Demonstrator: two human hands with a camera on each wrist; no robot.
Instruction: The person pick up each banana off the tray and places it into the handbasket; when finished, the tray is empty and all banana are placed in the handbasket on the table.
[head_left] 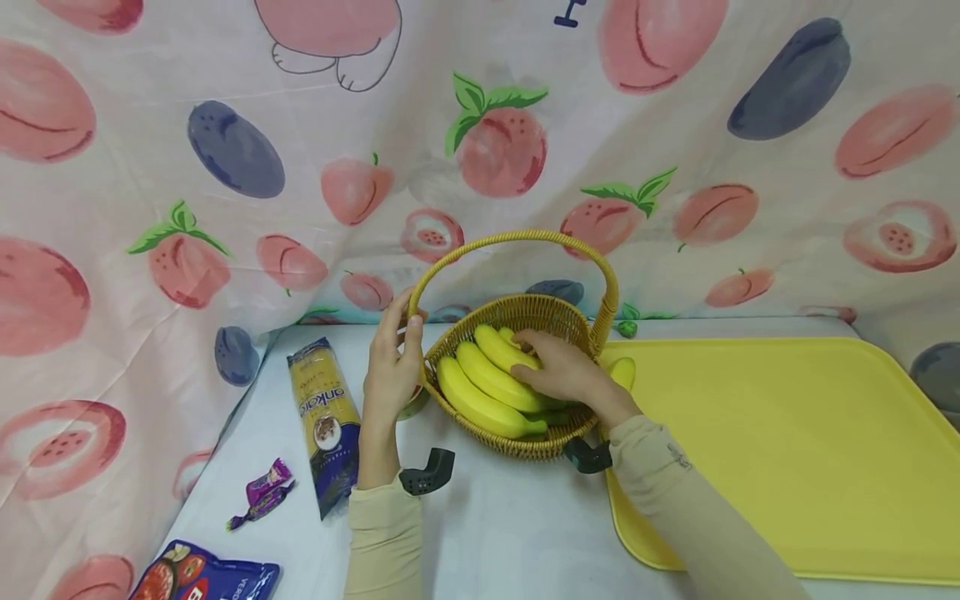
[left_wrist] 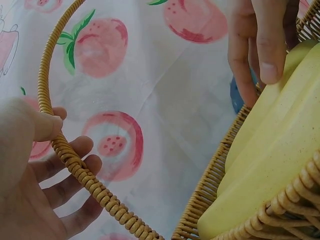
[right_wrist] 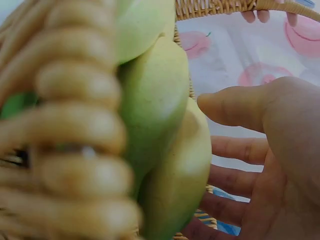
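A wicker basket [head_left: 532,450] with a tall arched handle [head_left: 517,237] holds a bunch of yellow bananas [head_left: 487,396]. My left hand [head_left: 393,358] is at the left side of the handle; in the left wrist view its thumb [left_wrist: 47,126] lies over the handle and the fingers curl behind it. The right hand [head_left: 562,367] reaches in over the basket's right side and touches the bananas. Its fingers [right_wrist: 240,150] look fairly straight beside the bananas [right_wrist: 175,165] in the right wrist view, and part of them is hidden behind the fruit.
A yellow tray [head_left: 772,450] lies right of the basket, with a yellow fruit piece [head_left: 622,372] at its left edge. On the left are a spaghetti packet [head_left: 326,425], purple wrapped candies [head_left: 262,493] and a blue pouch [head_left: 206,575]. A printed curtain [head_left: 465,208] stands behind.
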